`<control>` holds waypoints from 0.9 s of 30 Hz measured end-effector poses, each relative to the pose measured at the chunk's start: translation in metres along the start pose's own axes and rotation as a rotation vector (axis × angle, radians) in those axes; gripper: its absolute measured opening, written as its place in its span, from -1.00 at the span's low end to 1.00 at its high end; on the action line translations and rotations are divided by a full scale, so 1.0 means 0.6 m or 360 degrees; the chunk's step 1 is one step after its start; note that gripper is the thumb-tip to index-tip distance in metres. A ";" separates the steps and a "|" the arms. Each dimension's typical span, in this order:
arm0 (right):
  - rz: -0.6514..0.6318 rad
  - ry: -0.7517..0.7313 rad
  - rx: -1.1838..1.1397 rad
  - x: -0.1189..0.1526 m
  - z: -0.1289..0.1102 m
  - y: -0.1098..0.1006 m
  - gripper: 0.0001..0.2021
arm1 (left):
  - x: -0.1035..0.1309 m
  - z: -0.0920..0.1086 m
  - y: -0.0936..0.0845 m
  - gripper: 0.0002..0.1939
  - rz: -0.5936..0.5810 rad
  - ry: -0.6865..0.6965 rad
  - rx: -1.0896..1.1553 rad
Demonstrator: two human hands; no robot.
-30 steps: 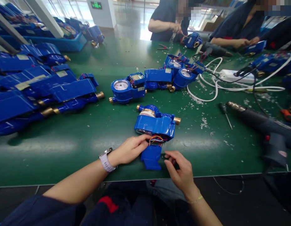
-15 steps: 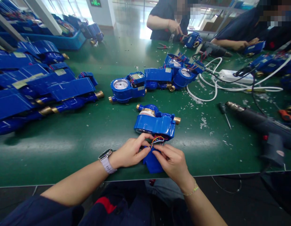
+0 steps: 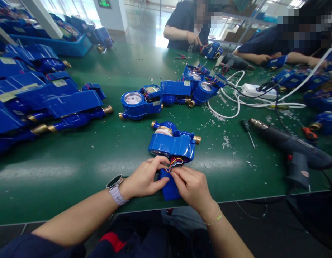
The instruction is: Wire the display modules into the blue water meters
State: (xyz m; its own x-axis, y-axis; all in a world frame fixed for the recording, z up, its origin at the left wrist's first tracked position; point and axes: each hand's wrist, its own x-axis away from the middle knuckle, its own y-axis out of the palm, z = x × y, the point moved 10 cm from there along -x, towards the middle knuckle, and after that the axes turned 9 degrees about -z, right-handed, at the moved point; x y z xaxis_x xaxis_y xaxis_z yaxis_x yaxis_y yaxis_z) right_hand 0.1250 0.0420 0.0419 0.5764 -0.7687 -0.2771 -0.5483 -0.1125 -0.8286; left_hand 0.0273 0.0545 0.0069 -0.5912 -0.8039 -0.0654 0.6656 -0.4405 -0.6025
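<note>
- The left hand (image 3: 146, 178) is reaching in from one side, its thumb and forefinger standing partly open, the fingertips hovering at or touching the colored wires (image 3: 177, 162); exact contact is hiding behind the fingers.
- The right hand (image 3: 191, 183) is closing its thumb and forefinger in a pinch on the lower end of the colored wires.
- The blue meter (image 3: 171, 143) is lying on the desk (image 3: 101, 154) just beyond both hands, its brass ends pointing to either side, and the wires are coming out of its near side.
- The blue cover (image 3: 170, 188) is resting between the hands near the desk's front edge, the right hand partly covering it.
- Beyond the meter, a meter with a round dial (image 3: 133, 99) is sitting beside more blue units.
- To the right, a screwdriver (image 3: 249, 129) is lying next to a heat gun (image 3: 284, 141).
- To the left, blue meters (image 3: 71, 104) are crowding together.
- Across the desk, a person (image 3: 182, 28) is handling another blue unit (image 3: 212, 50).
</note>
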 end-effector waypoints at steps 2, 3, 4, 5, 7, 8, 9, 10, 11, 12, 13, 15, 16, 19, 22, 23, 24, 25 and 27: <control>-0.0053 -0.0059 0.0237 -0.001 -0.013 0.000 -0.79 | 0.001 0.002 0.000 -0.68 0.0014 0.0002 -0.0009; -0.0078 -0.0082 0.0355 -0.002 -0.020 0.000 -0.78 | 0.002 0.003 0.000 -0.70 0.0018 0.0003 -0.0014; -0.0104 -0.0101 0.0461 -0.003 -0.027 0.000 -0.78 | 0.002 0.004 0.000 -0.72 0.0022 0.0005 -0.0018; -0.0130 -0.0119 0.0554 -0.005 -0.033 0.000 -0.79 | 0.003 0.004 0.001 -0.74 0.0023 0.0008 -0.0023; -0.0198 -0.0135 0.0703 -0.010 -0.043 0.002 -0.83 | 0.003 0.003 0.002 -0.77 0.0028 0.0013 -0.0034; -0.0232 -0.0134 0.0762 -0.013 -0.047 0.004 -0.85 | 0.003 0.003 0.002 -0.78 0.0037 0.0018 -0.0039; -0.0258 -0.0130 0.0808 -0.016 -0.049 0.005 -0.87 | 0.004 0.003 0.001 -0.78 0.0048 0.0023 -0.0045; -0.0270 -0.0125 0.0841 -0.018 -0.050 0.005 -0.89 | 0.004 0.003 0.000 -0.78 0.0060 0.0026 -0.0054; -0.0266 -0.0125 0.0864 -0.020 -0.051 0.005 -0.89 | 0.004 0.004 -0.001 -0.78 0.0069 0.0031 -0.0064; -0.0250 -0.0134 0.0875 -0.021 -0.053 0.004 -0.88 | 0.004 0.004 -0.001 -0.79 0.0078 0.0034 -0.0074; -0.0221 -0.0151 0.0879 -0.022 -0.054 0.003 -0.87 | 0.005 0.005 -0.002 -0.80 0.0085 0.0034 -0.0086; -0.0168 -0.0185 0.0867 -0.022 -0.055 0.002 -0.85 | 0.005 0.007 -0.003 -0.80 0.0095 0.0039 -0.0103; -0.0147 -0.0202 0.0852 -0.021 -0.054 0.001 -0.84 | 0.006 0.007 -0.003 -0.81 0.0101 0.0042 -0.0112; -0.0094 -0.0234 0.0787 -0.020 -0.051 -0.002 -0.82 | 0.006 0.010 -0.003 -0.81 0.0114 0.0060 -0.0146; -0.0075 -0.0235 0.0732 -0.019 -0.047 -0.004 -0.81 | 0.006 0.011 -0.003 -0.82 0.0132 0.0086 -0.0178; -0.0078 -0.0226 0.0716 -0.019 -0.045 -0.003 -0.80 | 0.006 0.012 -0.004 -0.83 0.0139 0.0096 -0.0185; -0.0086 -0.0215 0.0698 -0.019 -0.042 -0.003 -0.80 | 0.007 0.012 -0.004 -0.83 0.0144 0.0104 -0.0191; -0.0093 -0.0200 0.0678 -0.019 -0.040 -0.002 -0.80 | 0.007 0.013 -0.004 -0.84 0.0144 0.0110 -0.0194; -0.0100 -0.0162 0.0639 -0.020 -0.035 -0.001 -0.81 | 0.007 0.011 -0.003 -0.85 0.0143 0.0108 -0.0198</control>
State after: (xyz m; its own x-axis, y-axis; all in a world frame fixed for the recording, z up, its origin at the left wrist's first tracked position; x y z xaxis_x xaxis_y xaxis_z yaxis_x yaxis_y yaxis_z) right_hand 0.1056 0.0384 0.0558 0.6691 -0.6998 -0.2500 -0.2422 0.1126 -0.9637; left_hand 0.0269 0.0494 0.0130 -0.5642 -0.8070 -0.1743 0.6581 -0.3121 -0.6852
